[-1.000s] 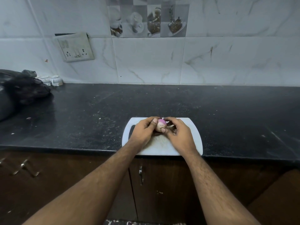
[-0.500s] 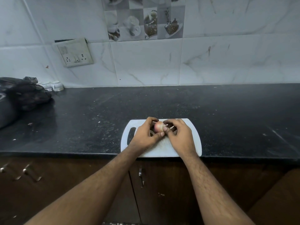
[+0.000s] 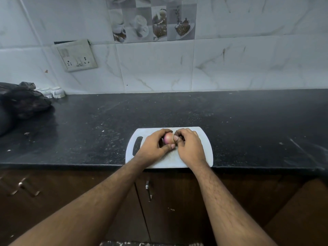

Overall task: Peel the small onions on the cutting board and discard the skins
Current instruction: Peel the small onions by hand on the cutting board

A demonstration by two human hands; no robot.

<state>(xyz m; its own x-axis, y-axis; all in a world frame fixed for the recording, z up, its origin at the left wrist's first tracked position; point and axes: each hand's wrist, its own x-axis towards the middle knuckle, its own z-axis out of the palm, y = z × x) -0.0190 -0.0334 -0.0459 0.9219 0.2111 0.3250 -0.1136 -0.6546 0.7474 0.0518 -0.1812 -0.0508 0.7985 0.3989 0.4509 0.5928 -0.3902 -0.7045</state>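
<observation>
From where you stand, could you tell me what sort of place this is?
Most likely a home kitchen: a dark stone countertop, a white cutting board where both hands work on a small onion, and marble-look wall tiles.

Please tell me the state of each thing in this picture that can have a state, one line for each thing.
small onion: held above the board between both hands, pink flesh showing
left hand: grips the onion
right hand: fingers curled against the onion
cutting board: flat at the counter's front edge
cabinet door: closed
</observation>
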